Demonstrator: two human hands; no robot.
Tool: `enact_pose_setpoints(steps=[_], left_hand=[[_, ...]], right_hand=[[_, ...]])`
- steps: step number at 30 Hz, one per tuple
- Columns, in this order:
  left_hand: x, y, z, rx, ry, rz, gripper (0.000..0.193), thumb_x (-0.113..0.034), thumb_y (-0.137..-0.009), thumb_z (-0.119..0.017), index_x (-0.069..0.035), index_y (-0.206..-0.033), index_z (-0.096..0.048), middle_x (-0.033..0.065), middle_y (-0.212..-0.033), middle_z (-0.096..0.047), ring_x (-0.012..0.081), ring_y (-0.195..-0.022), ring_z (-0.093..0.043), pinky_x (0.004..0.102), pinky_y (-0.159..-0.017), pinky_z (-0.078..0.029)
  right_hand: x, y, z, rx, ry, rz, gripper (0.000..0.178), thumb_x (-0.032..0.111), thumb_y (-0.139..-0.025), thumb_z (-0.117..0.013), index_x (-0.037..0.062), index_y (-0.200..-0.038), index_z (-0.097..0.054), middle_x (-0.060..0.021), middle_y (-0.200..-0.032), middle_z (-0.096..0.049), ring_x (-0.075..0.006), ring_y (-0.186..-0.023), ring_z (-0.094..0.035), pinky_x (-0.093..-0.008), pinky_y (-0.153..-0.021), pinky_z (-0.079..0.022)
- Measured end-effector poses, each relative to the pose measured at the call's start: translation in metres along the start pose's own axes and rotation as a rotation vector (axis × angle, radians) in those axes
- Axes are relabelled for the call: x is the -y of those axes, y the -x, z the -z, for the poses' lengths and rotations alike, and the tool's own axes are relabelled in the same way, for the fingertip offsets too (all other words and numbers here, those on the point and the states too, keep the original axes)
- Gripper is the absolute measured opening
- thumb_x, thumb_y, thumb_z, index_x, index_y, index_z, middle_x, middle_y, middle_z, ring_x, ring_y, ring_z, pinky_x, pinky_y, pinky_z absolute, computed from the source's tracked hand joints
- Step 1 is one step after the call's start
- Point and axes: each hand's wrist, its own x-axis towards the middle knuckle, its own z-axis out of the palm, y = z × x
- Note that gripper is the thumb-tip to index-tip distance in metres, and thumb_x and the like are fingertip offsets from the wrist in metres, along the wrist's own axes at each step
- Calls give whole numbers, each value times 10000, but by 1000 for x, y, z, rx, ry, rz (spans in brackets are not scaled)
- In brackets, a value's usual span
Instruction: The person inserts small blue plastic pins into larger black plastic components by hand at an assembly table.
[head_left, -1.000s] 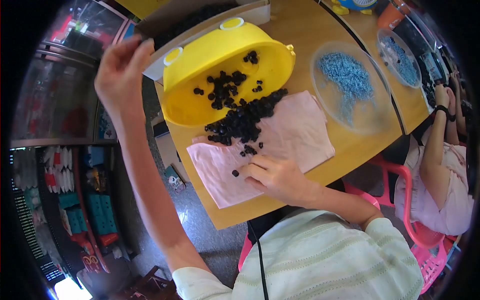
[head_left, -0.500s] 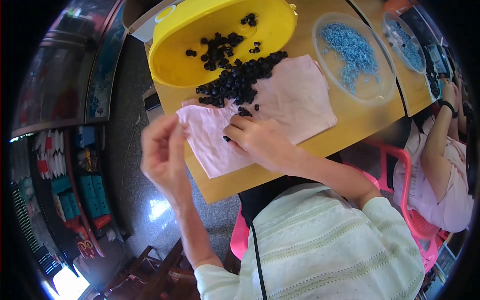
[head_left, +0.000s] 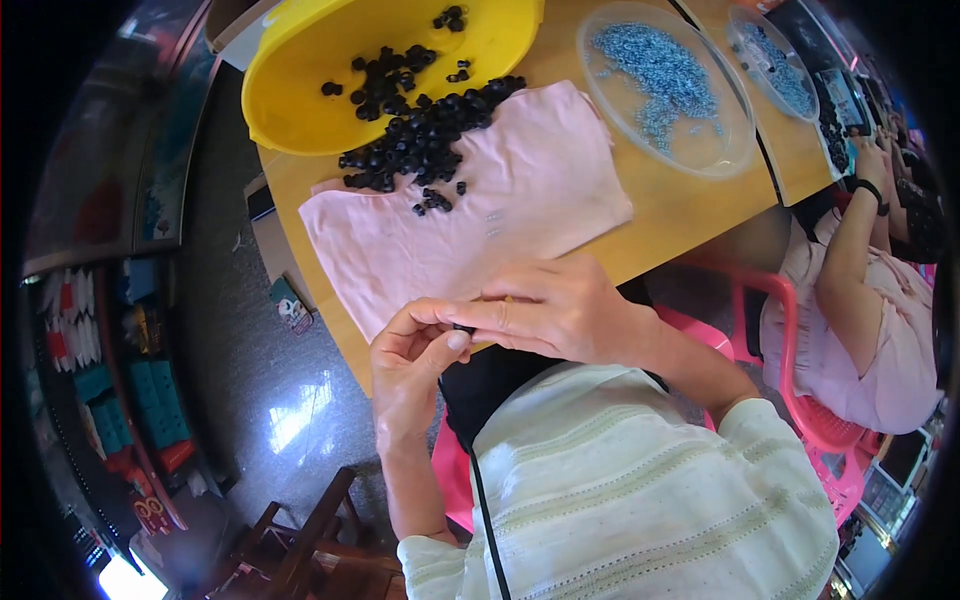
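My left hand pinches a small black part between thumb and fingers, close to my body at the table's near edge. Its fingertips meet those of my right hand, closed on the same part; most of it is hidden by the fingers. Beyond them a pink cloth lies on the table. A heap of small black parts spills onto it from a tipped yellow basin. A few black parts lie apart from the heap, and several tiny pale pieces rest on the cloth.
A clear round tray of small blue pieces stands to the right on the wooden table. Farther right are another such tray and a seated person's arm. A pink chair stands beside me.
Both hands have come together nearer my body, the right drawing back from the cloth with the black part. The whole view has shifted, so the table sits farther left.
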Motion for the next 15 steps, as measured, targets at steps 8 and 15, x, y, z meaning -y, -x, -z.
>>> enact_pose_setpoints(steps=[8,15], left_hand=[[12,-19,-9,16,-77,-85,178,15,-838,-672,-6,-1006,-617,44,-885,-640,101,-765,-596,231,-695,-496],[17,-34,-6,-17,-90,-135,188,44,-834,-665,-6,-1008,-616,45,-911,-634,98,-786,-596,223,-697,-490]], right_hand=[[-29,7,16,-2,-41,-243,247,101,-766,-720,101,-1010,-688,-61,-812,-616,-229,-713,-618,-331,-609,-493],[-55,-7,10,-3,111,-267,76,88,-783,-674,72,-849,-640,-70,-825,-605,-252,-746,-616,-352,-627,-487]])
